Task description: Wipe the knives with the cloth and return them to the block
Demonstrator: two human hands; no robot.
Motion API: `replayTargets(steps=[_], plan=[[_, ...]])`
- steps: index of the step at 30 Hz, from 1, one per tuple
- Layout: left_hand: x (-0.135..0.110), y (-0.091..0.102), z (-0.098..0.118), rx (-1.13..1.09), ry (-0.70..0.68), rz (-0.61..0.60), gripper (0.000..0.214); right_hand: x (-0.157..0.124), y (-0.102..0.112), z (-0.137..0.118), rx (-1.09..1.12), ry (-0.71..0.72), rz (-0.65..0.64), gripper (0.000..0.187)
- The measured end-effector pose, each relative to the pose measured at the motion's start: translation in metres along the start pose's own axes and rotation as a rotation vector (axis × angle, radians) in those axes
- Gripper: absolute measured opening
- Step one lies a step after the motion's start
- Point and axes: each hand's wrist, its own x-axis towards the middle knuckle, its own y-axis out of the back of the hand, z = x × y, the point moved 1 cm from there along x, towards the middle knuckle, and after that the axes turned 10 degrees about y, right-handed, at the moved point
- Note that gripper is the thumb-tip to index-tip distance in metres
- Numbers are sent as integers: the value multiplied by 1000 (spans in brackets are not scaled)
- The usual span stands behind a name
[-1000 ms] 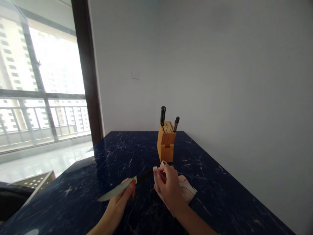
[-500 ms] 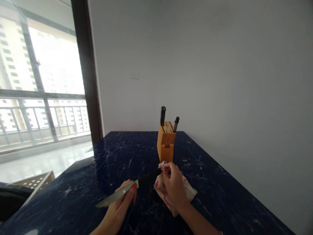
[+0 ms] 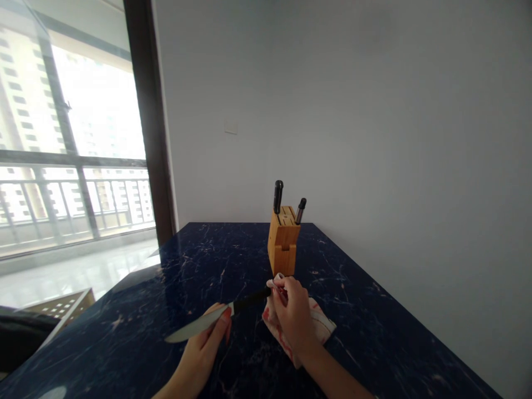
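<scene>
A kitchen knife (image 3: pixel 199 326) with a black handle lies across my left hand (image 3: pixel 208 338), its blade pointing to the lower left. My left thumb presses on the blade close to the handle, with the fingers behind it. My right hand (image 3: pixel 293 310) pinches a white and red cloth (image 3: pixel 322 321) at the butt end of the handle. The rest of that cloth hangs down under the right hand towards the table. Just beyond stands a wooden knife block (image 3: pixel 284 241) holding a black-handled knife (image 3: pixel 278 197) and a tool with a black and metal handle (image 3: pixel 301 210).
The dark blue marbled table (image 3: pixel 216 249) reaches to the wall at the back, and its right edge runs along the wall. On the left are a large window (image 3: pixel 100 111) and a chair-like thing with a perforated panel (image 3: pixel 66 305).
The knife's blade tip has risen a little and the handle has shifted slightly left. The cloth at the handle's end has moved slightly with my right hand.
</scene>
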Motion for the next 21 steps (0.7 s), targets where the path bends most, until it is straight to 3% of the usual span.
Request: replayTargets(steps=[10, 21], plan=[[4, -2, 3, 63, 45, 20, 37, 1, -1, -3, -41, -25, -43, 6], [2, -1, 5, 145, 58, -69, 39, 0, 1, -5, -78, -28, -107, 10]])
